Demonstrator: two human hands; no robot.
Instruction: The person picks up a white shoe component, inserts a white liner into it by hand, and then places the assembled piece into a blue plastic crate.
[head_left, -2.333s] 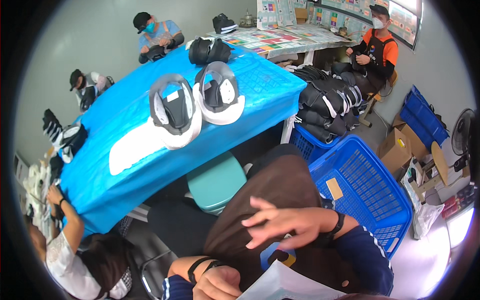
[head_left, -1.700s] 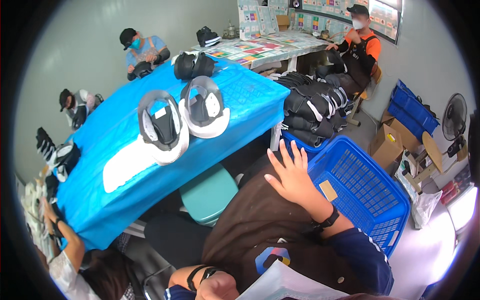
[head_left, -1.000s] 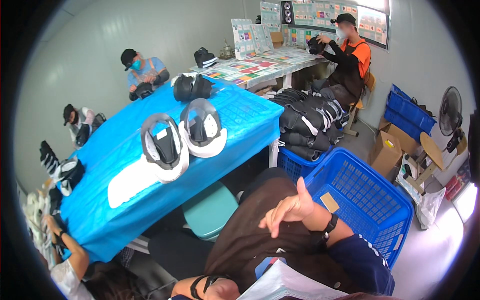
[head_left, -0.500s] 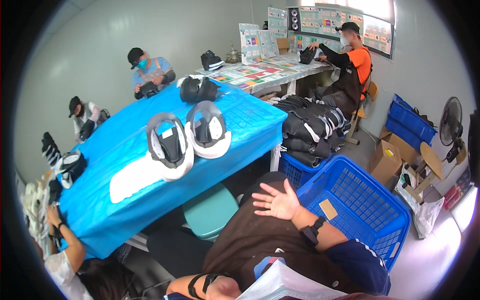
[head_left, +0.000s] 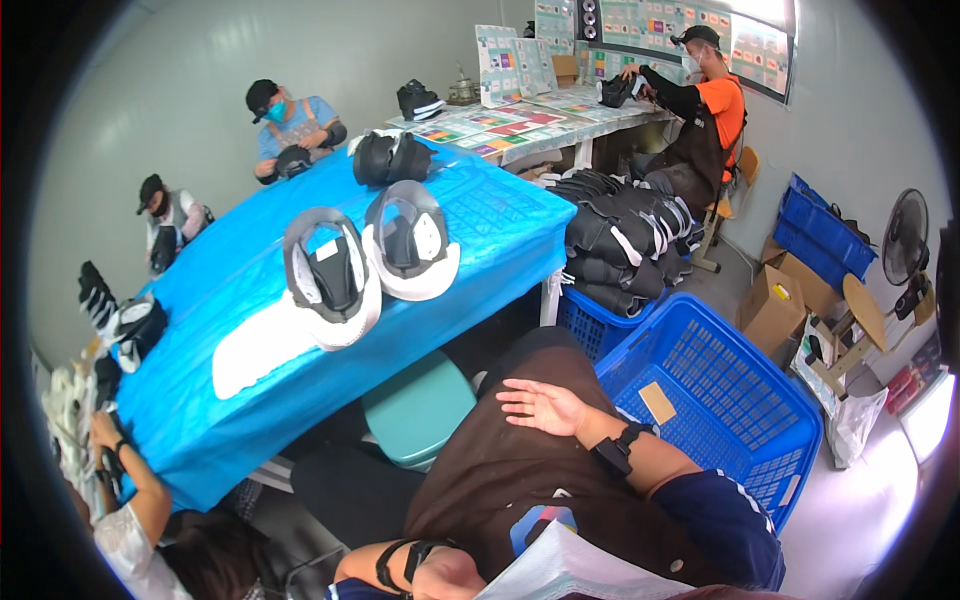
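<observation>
My right hand (head_left: pixel 545 407) is held palm up over my brown apron (head_left: pixel 470 490), fingers stretched out and nothing in it. A black band circles that wrist. My left hand (head_left: pixel 448 575) rests low at the lower edge near the white sheet-like thing (head_left: pixel 580 570); its fingers are hidden. Ahead, on the blue-covered table (head_left: pixel 220 440), lie two open shoe uppers, white and grey with black inside: a left one (head_left: pixel 335 275) and a right one (head_left: pixel 408 240). A white flat piece (head_left: pixel 255 350) lies beside the left one. Neither hand touches them.
A blue basket (head_left: pixel 735 350) with a tan card (head_left: pixel 656 402) stands at my right. Behind it, dark shoe uppers (head_left: pixel 625 235) are piled on another basket. A teal stool (head_left: pixel 420 410) sits by the table. Several co-workers handle shoes around. A fan (head_left: pixel 905 235) stands far right.
My right hand has lowered slightly and moved left, its spread fingers now closer together and palm turned more upward. The whole view has shifted a little.
</observation>
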